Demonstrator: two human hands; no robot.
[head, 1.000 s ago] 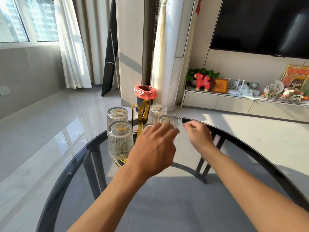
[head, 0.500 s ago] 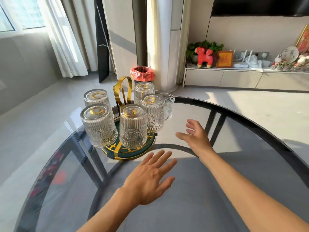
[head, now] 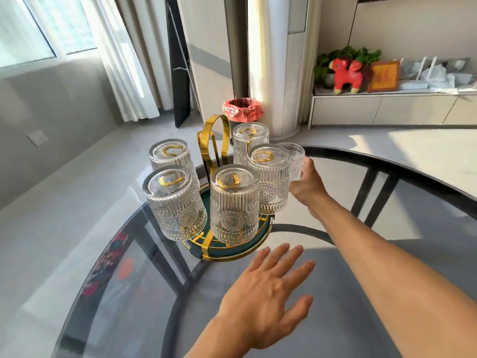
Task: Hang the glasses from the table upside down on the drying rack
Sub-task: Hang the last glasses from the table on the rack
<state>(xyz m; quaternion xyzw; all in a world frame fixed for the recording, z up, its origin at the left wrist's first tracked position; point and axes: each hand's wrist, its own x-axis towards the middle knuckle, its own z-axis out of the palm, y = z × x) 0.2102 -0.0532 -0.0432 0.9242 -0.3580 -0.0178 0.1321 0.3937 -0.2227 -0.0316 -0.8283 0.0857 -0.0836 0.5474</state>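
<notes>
I am reaching my right hand (head: 308, 186) toward the far edge of the round glass bench (head: 387, 267), fingers wrapping the one upright glass (head: 294, 161) standing there just beside the drying rack (head: 224, 244). Five ribbed glasses (head: 233, 202) are hanging upside down on its gold pegs. My left hand (head: 265, 293) is hovering near the bench's near edge — flat, fingers spread, holding nothing.

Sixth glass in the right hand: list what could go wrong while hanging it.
1. The right hand grips the upright glass close beside a hung glass; turning it over could knock them together.
2. The drying rack stands on a glass table; a slip might chip either.
</notes>
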